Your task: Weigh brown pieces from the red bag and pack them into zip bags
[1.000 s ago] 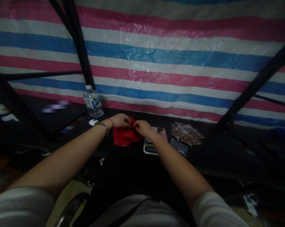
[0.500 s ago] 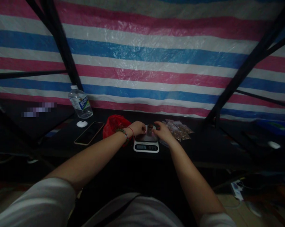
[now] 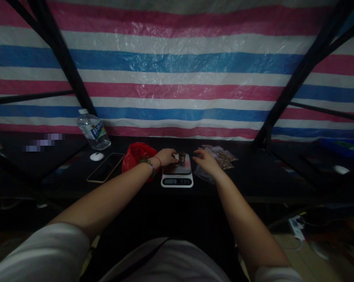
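A white digital kitchen scale (image 3: 177, 181) with a metal top lies in front of me. On its plate stands a small metal-looking cup (image 3: 182, 158), filled near the rim with something brown. My left hand (image 3: 166, 157) is over the plate's left side, beside the cup, fingers curled and tips close together; anything between them is too small to make out. My right hand (image 3: 206, 160) is right of the scale, thumb and fingers apart, holding nothing. A red plastic bag (image 3: 133, 153) with its mouth open lies behind my left wrist. Several clear bags of brown bits (image 3: 225, 158) lie beyond my right hand.
To the left are a phone (image 3: 105, 167), a white mouse (image 3: 96, 156) and a clear plastic bottle (image 3: 95, 131). Dark metal bars (image 3: 65, 66) slant up at both sides before a striped plastic sheet (image 3: 177, 62). A blue tray-like thing (image 3: 342, 149) is far right.
My right hand has drawn away from the cup to the right, leaving the cup standing on the scale. My left hand stays beside it. The view has shifted slightly.
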